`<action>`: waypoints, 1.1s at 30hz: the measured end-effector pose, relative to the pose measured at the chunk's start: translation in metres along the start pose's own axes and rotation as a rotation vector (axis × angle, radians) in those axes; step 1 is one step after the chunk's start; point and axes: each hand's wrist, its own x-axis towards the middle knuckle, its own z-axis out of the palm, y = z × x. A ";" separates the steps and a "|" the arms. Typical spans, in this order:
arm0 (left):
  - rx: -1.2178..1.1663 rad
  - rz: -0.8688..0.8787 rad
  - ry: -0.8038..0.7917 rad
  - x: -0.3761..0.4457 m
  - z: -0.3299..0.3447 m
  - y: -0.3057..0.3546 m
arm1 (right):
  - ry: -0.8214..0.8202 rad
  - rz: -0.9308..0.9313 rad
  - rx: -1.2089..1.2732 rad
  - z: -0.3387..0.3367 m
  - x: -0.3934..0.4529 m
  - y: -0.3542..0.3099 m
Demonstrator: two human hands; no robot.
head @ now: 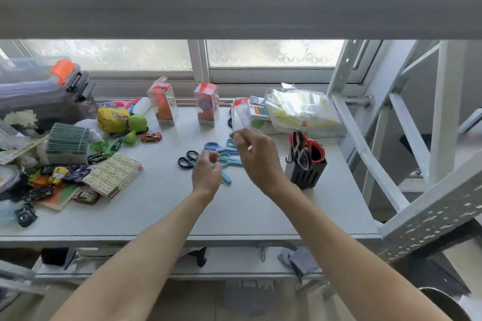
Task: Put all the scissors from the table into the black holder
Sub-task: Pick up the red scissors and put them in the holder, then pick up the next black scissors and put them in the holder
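Observation:
The black holder stands at the table's right, with red-handled scissors and black-handled scissors upright in it. On the table lie black-handled scissors, blue scissors and several light blue scissors. My left hand hovers with curled fingers over one light blue pair, partly covering it; contact is unclear. My right hand is raised left of the holder, blurred, fingers loosely bent, with nothing visible in it.
Clear toy boxes and a bag of packets stand at the back. Toys, a box of staples and a plastic bin crowd the left. A metal frame rises on the right.

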 end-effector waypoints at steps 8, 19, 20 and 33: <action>0.396 -0.123 -0.041 0.042 -0.055 -0.046 | -0.584 0.163 -0.300 0.097 -0.004 0.026; 0.226 -0.235 -0.129 0.058 -0.067 -0.061 | -0.585 0.186 -0.416 0.125 -0.017 0.029; 0.140 -0.287 -0.113 0.057 -0.068 -0.063 | -0.576 0.184 -0.414 0.124 -0.020 0.030; -0.504 -0.249 -0.427 0.001 -0.094 0.015 | -0.196 -0.047 -0.366 0.086 -0.044 0.034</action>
